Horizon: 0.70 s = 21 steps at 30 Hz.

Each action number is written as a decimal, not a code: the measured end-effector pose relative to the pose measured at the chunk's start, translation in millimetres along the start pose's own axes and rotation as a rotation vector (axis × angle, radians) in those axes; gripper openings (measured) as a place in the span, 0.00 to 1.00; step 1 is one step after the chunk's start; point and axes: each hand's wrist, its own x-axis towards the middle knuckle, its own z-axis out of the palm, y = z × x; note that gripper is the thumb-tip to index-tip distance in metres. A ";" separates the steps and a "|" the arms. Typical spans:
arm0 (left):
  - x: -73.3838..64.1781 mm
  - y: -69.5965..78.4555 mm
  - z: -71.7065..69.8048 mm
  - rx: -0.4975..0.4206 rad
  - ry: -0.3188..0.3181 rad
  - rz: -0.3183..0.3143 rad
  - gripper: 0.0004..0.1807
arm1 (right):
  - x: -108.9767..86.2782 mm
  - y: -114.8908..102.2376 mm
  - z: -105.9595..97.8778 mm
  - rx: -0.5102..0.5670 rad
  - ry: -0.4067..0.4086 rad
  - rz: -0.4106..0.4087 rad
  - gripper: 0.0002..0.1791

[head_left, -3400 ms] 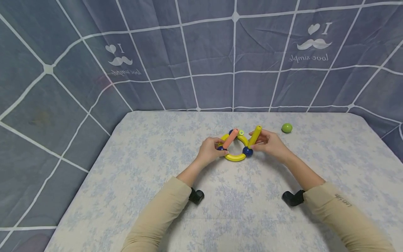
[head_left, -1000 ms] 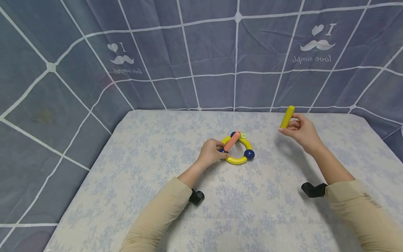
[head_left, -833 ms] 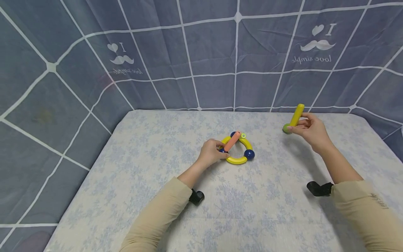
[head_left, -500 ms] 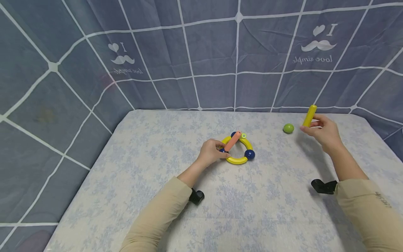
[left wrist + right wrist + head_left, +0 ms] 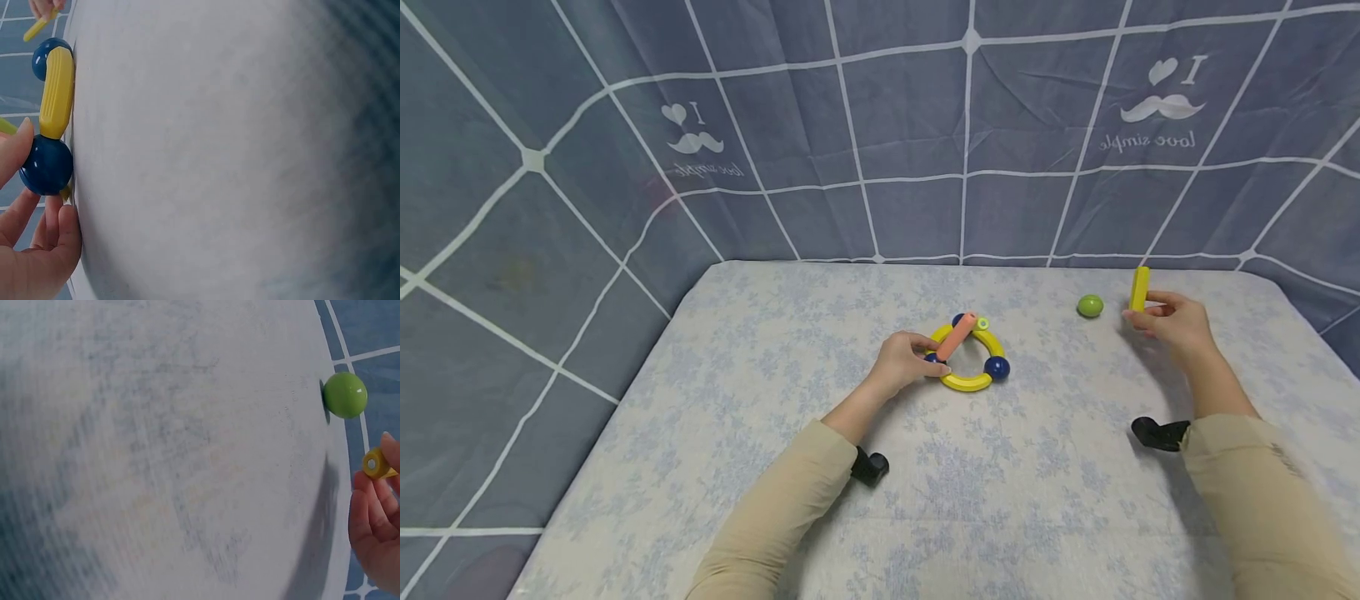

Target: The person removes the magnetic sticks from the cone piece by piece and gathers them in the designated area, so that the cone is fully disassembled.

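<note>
Near four o'clock the right hand [image 5: 379, 534] pinches a yellow stick [image 5: 374, 464] whose round, pale-centred end shows at three o'clock, while a green ball [image 5: 345, 395] rests at two o'clock on the pale cloth [image 5: 237, 450], near but apart from the stick, before a white-lined blue backdrop [image 5: 382, 387].

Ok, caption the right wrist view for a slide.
Right hand holds a yellow stick near a green ball on pale cloth.
</note>
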 end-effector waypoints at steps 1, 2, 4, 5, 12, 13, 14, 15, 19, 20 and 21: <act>-0.2 0.1 0.0 -0.010 0.000 -0.003 0.22 | 1.5 1.2 0.7 0.002 -0.001 0.007 0.40; -0.3 0.0 0.0 -0.019 0.000 -0.005 0.22 | 3.1 2.5 1.6 0.003 -0.001 0.016 0.40; -0.1 -0.3 0.2 -0.037 0.000 -0.006 0.22 | 6.0 4.8 3.3 -0.011 0.003 0.032 0.39; -0.1 -0.4 0.2 -0.042 -0.001 -0.007 0.22 | 7.1 5.9 4.1 -0.019 0.004 0.042 0.39; -0.3 -1.3 -0.1 -0.045 -0.004 -0.009 0.22 | 14.1 12.4 11.1 -0.064 0.010 0.090 0.39; -0.5 -1.2 0.0 -0.041 -0.003 -0.011 0.21 | 14.7 12.7 12.3 -0.073 0.014 0.091 0.38; -0.5 -1.0 0.0 -0.037 -0.002 -0.012 0.21 | 15.4 12.9 13.5 -0.084 0.019 0.094 0.37; -0.3 -0.8 0.2 -0.033 -0.001 -0.013 0.22 | 16.0 13.1 14.5 -0.100 0.023 0.091 0.37; 0.0 0.3 0.4 -0.026 0.002 -0.008 0.22 | 16.3 11.6 17.8 -0.194 0.035 0.070 0.34; 0.1 0.3 0.5 -0.027 0.002 -0.004 0.22 | 16.1 11.3 18.8 -0.230 0.040 0.057 0.32; 0.2 0.0 0.7 -0.028 0.001 0.000 0.22 | 15.8 10.8 19.4 -0.263 0.045 0.044 0.32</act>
